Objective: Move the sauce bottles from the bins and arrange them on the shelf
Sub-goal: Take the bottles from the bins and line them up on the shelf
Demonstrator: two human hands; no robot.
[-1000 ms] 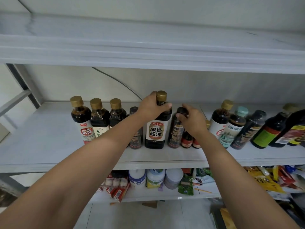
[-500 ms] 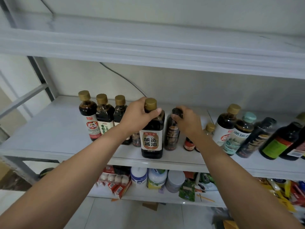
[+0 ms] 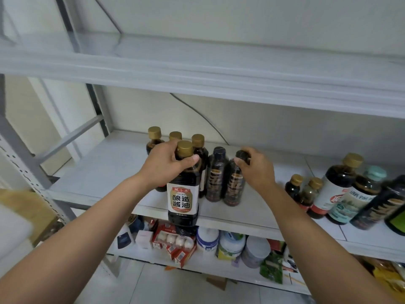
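Observation:
My left hand [image 3: 167,165] grips the neck of a large soy sauce bottle [image 3: 183,197] with a gold cap and white label. Its base hangs at the front edge of the white shelf [image 3: 105,172]. My right hand [image 3: 255,168] holds the black cap of a slim dark bottle [image 3: 234,185], which stands beside a matching slim dark bottle [image 3: 215,176]. Three gold-capped bottles [image 3: 198,148] stand behind my left hand. At the right, more sauce bottles [image 3: 337,189] stand in a group.
A second shelf board [image 3: 197,69] runs overhead. The lower shelf [image 3: 271,281] holds white jars [image 3: 208,240], an egg carton [image 3: 175,240] and packets. A grey upright post [image 3: 19,154] stands at the left. Bare shelf surface lies left of the bottles.
The large soy sauce bottle has come left and forward to the shelf's front edge in my left hand. My right hand has shifted the slim dark bottle left, next to its twin.

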